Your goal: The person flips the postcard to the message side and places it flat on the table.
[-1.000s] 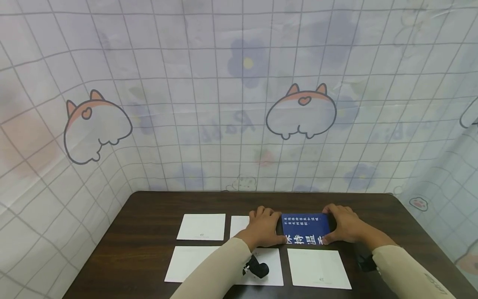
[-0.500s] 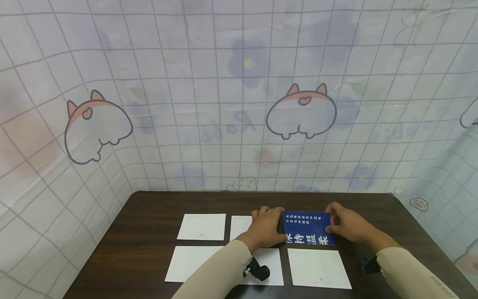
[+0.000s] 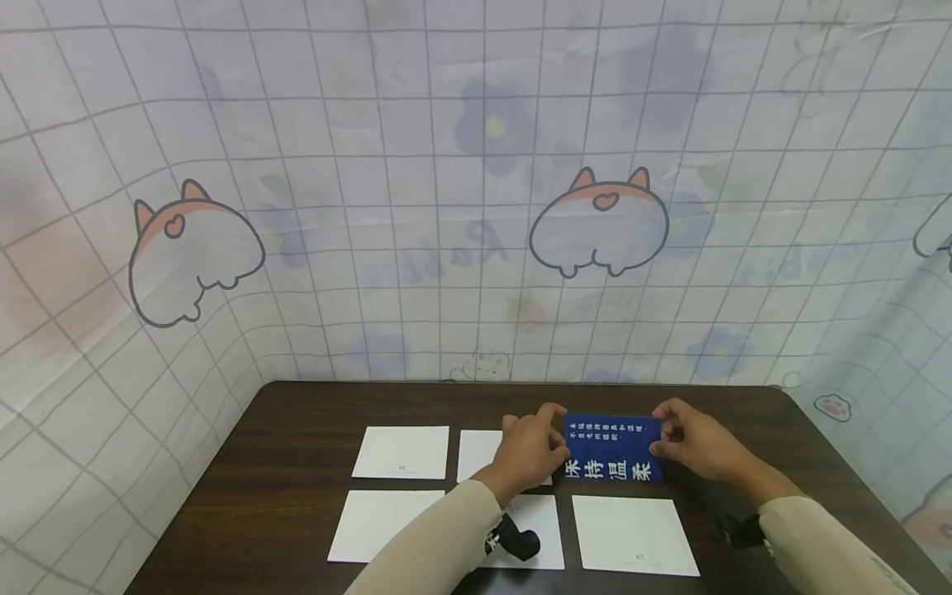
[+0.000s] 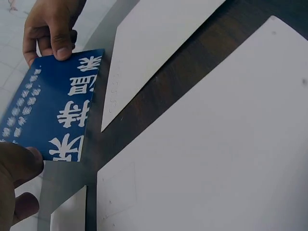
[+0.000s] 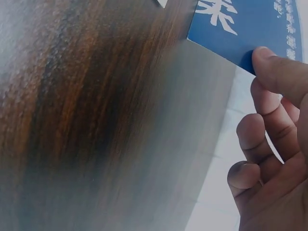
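Observation:
A blue card point(image 3: 611, 448) with white Chinese characters is held up between both hands over the back right of the table. My left hand point(image 3: 526, 450) pinches its left edge; in the left wrist view the left thumb point(image 4: 26, 161) lies on the card's face near a lower corner. My right hand point(image 3: 695, 442) pinches the right edge, thumb in front and fingers behind, as the right wrist view shows. Beneath the left hand and forearm lie a white card point(image 3: 476, 450) and another white card point(image 3: 539, 529), both partly covered. Nearer than the blue card is a white card point(image 3: 632, 533).
Two more white cards, one at the back left point(image 3: 402, 452) and one at the front left point(image 3: 379, 521), lie flat on the dark wooden table point(image 3: 245, 496). A patterned cloth backdrop point(image 3: 461, 207) surrounds the table's back and sides.
The right hand has gone from spanning the blue card's side to pinching its right edge. The left fingers have closed on its left edge, and the card has risen slightly and shows more fully.

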The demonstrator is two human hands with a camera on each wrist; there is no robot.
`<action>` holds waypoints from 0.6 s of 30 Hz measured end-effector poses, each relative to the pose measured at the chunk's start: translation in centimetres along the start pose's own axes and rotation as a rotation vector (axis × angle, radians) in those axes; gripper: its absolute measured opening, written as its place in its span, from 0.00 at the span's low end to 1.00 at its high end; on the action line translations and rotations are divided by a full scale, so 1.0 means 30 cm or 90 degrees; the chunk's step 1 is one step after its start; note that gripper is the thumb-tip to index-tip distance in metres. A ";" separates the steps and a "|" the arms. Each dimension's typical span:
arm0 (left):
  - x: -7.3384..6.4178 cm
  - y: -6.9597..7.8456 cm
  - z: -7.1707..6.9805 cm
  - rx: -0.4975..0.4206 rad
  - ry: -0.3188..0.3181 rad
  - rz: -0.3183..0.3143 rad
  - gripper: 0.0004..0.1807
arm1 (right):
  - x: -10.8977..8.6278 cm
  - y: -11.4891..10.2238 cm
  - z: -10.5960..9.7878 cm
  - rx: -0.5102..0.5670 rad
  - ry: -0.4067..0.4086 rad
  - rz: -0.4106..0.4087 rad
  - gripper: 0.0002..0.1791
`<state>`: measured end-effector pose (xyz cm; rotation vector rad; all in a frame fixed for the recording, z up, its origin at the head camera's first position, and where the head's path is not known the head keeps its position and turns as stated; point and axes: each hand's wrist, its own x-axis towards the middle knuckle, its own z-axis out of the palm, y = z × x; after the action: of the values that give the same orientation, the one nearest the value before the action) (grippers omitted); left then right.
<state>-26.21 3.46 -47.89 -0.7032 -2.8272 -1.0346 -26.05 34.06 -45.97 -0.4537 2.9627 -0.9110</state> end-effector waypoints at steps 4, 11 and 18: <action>0.003 0.000 0.001 0.007 0.008 0.011 0.22 | -0.007 0.003 -0.006 -0.014 -0.003 -0.003 0.12; 0.011 -0.007 0.006 0.045 0.024 0.043 0.05 | -0.019 0.015 -0.019 -0.006 -0.001 -0.026 0.18; 0.015 -0.013 0.003 0.045 0.028 0.060 0.02 | -0.027 0.015 -0.023 -0.008 0.002 -0.037 0.16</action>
<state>-26.76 3.43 -48.10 -0.7885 -2.7478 -0.9192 -25.45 35.01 -45.70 -0.5420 2.9735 -0.9001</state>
